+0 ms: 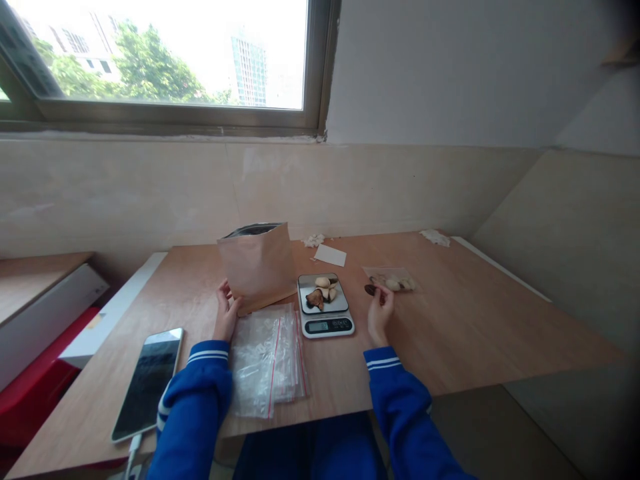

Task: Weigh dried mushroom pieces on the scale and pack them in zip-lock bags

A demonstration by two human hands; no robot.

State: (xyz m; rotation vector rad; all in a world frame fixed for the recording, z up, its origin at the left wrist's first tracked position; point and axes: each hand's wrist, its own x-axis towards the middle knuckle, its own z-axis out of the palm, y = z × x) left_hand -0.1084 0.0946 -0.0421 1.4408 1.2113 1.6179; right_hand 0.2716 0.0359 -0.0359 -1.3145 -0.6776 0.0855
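Note:
My left hand (227, 312) is at the lower left corner of a standing brown kraft paper pouch (259, 267), thumb in front and fingers curled along its edge. The pouch's top gapes, showing a dark lining. Pinched in my right hand (381, 312) is a small dark brown flat piece (370, 289), its exact kind unclear. Between the hands, a white digital kitchen scale (327, 326) bears several pale and brown pieces (323, 293) that look like dried mushroom slices. Just behind my right hand lies a clear plastic bag (407, 275) with similar pale pieces inside.
Clear zip bags with red strips (260, 373) lie stacked before the pouch. A phone (150, 380) with a white cable is at the left. A white card (331, 255) and crumpled white scraps (314, 241) lie at the back. More white scraps (435, 237) sit back right.

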